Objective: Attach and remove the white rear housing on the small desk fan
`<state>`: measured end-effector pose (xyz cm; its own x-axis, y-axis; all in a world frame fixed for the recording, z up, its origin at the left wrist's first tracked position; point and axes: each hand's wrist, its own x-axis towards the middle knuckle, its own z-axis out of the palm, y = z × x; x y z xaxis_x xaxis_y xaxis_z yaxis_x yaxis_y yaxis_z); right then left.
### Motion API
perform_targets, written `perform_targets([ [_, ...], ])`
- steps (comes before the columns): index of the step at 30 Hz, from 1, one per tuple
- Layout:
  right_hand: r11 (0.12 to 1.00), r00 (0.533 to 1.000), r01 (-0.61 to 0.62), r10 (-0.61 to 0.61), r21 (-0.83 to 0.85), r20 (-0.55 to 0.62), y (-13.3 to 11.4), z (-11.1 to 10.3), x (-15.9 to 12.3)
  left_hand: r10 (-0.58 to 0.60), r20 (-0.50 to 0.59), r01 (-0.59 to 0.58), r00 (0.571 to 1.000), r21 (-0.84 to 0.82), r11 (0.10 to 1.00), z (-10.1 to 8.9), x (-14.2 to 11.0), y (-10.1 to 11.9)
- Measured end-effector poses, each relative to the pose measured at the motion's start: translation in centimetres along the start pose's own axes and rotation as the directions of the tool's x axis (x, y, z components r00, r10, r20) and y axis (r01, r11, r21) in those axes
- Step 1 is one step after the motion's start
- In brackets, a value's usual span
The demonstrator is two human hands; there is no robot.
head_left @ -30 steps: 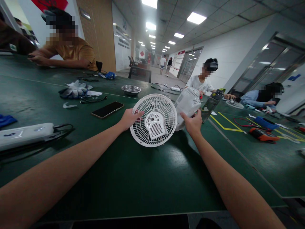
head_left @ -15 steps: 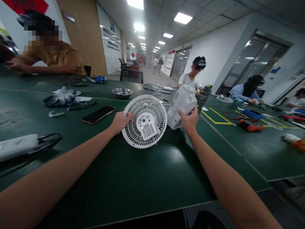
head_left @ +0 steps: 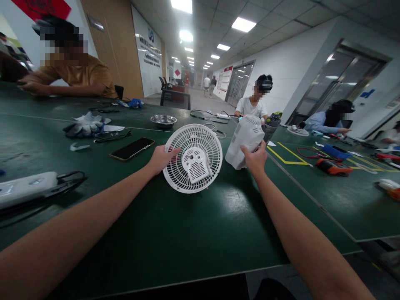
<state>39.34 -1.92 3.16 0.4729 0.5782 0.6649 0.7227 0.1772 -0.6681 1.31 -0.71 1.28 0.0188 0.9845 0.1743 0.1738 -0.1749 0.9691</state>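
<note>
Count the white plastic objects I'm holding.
2: the round, slatted white plastic grille in your left hand, and the tapered white plastic housing in your right hand. Smaller pieces may be hidden.

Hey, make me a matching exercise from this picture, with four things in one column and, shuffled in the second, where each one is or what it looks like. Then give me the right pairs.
Things:
1. grille
2. housing
3. phone
4. bowl

Places or looks:
A. held in the right hand
B. silver-coloured
C. held in the left hand
D. dark-screened, flat on the table

Pairs: 1-C, 2-A, 3-D, 4-B.
</note>
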Motion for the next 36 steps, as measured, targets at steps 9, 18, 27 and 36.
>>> perform_targets([
  [9, 0.998, 0.999, 0.043, -0.043, -0.046, 0.005, -0.1, 0.4, -0.3, 0.039, -0.014, -0.039, 0.999, 0.006, 0.999, 0.2, 0.3, -0.4],
  [18, 0.998, 0.995, -0.032, 0.027, -0.058, -0.100, 1.6, -0.5, 0.7, 0.025, -0.005, -0.025, 1.000, 0.002, 1.000, 0.0, 0.3, -0.4],
  [27, 0.997, 0.981, 0.071, -0.067, 0.011, -0.181, 1.8, -0.5, 1.6, 0.019, -0.005, -0.019, 1.000, -0.006, 1.000, 0.1, 0.0, 0.1],
  [36, 0.989, 0.958, 0.130, -0.144, -0.074, -0.247, 1.3, -0.8, 1.4, 0.042, -0.012, -0.042, 0.999, 0.004, 0.999, 0.2, 0.0, 0.0],
])
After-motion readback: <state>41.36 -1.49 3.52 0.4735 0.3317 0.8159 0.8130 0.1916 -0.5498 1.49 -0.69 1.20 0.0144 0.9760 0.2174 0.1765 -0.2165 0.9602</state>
